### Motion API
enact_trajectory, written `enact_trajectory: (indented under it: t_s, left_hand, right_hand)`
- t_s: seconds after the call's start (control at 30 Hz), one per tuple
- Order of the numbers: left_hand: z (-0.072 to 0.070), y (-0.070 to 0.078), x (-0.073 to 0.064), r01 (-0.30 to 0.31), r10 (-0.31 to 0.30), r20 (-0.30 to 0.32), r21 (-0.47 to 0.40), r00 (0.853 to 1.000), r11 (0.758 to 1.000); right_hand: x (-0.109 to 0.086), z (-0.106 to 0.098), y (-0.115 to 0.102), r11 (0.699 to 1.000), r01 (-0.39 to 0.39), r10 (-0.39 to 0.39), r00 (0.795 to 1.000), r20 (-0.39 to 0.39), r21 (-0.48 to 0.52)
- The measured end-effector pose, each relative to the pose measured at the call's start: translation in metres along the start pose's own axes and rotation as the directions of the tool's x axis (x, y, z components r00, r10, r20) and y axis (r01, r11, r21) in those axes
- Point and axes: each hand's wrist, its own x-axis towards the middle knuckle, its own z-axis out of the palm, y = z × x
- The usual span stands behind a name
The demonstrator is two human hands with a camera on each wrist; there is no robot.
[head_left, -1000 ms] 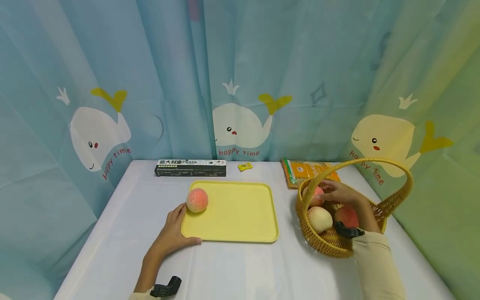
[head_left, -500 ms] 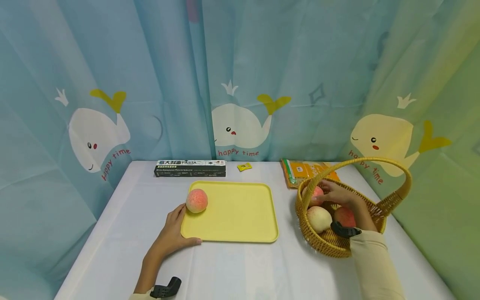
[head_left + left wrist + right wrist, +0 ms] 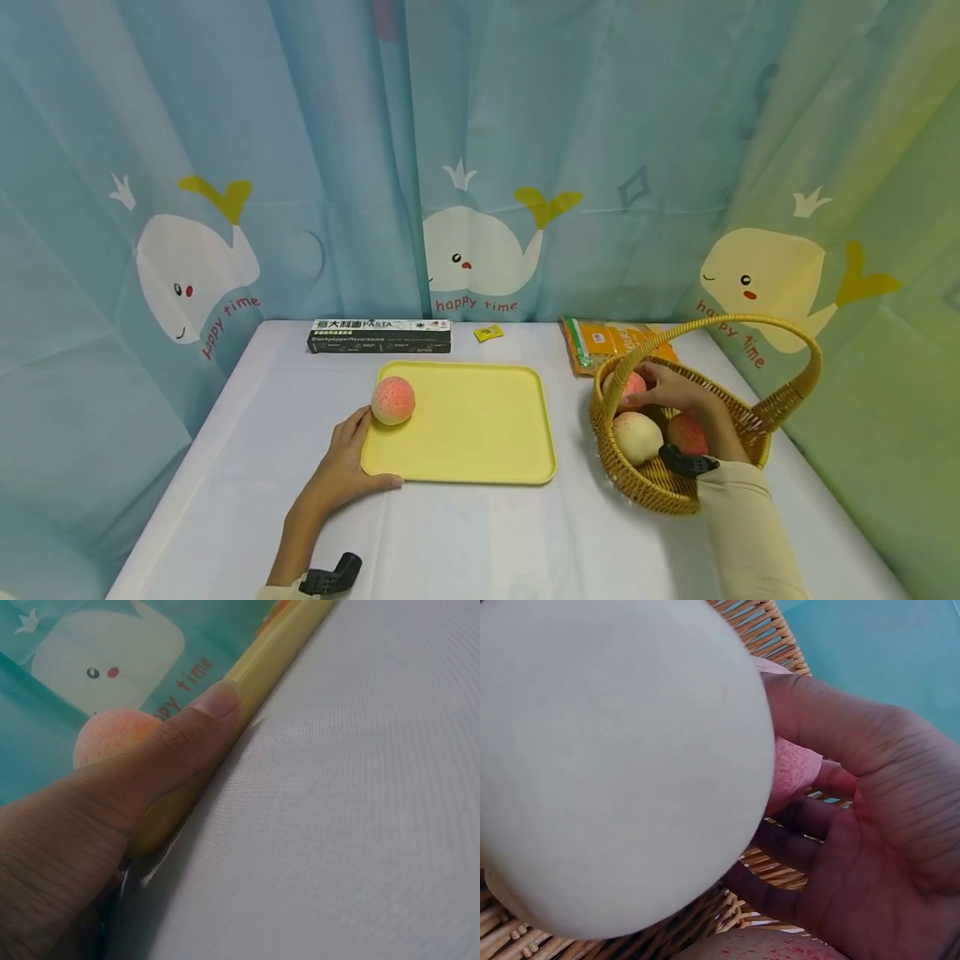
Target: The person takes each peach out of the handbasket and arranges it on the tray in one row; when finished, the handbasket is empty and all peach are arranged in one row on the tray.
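Note:
A shallow yellow tray (image 3: 480,425) lies on the white table with a pink peach (image 3: 393,401) at its left side. My left hand (image 3: 341,467) spans the tray's near left corner, fingers along the left edge. In the left wrist view, its straight thumb (image 3: 180,739) rests along the yellow rim. Inside the wicker basket (image 3: 648,492), my right hand (image 3: 675,392) holds a pink peach (image 3: 635,390) between thumb and fingers. A pale peach (image 3: 637,439) and a redder peach (image 3: 687,433) lie beside it. The pale peach hides part of the held one in the right wrist view.
The basket's tall handle (image 3: 750,320) arches over my right hand. Behind the basket lies an orange packet (image 3: 600,340). A pasta box (image 3: 379,337) and a small yellow sachet (image 3: 488,333) lie along the back edge, before a whale-print curtain (image 3: 480,250).
Hardly anything differs. My right forearm has shifted slightly left, its fingers staying on the peach in the basket. My left hand and the tray keep their places.

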Motion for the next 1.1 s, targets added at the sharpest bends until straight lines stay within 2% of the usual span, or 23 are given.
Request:
enact_trajectory:
  t_s: [0.3,0.43,0.63,0.87,1.1]
  left_hand:
    - [0.002,0.001,0.0,0.007,-0.007,0.005,-0.001,1.0,1.0]
    - [0.001,0.0,0.0,-0.001,0.001,-0.001,0.005,1.0,1.0]
    - [0.001,0.0,-0.001,-0.018,0.018,-0.008,0.003,1.0,1.0]
    - [0.001,-0.001,0.0,-0.006,0.006,-0.001,0.017,1.0,1.0]
    - [0.0,-0.001,0.0,-0.009,0.009,-0.009,0.009,1.0,1.0]
  right_hand:
    - [-0.009,0.0,-0.001,0.999,-0.012,0.014,0.998,-0.067,0.03]
    - [-0.013,-0.001,-0.005,0.997,-0.039,0.043,0.997,-0.067,0.069]
    - [-0.024,-0.004,-0.008,0.996,-0.055,0.062,0.992,-0.106,0.063]
    - [-0.04,-0.006,-0.012,0.994,0.08,-0.067,0.983,-0.172,0.072]
    - [-0.053,-0.001,-0.012,0.975,0.161,-0.128,0.97,-0.204,0.153]
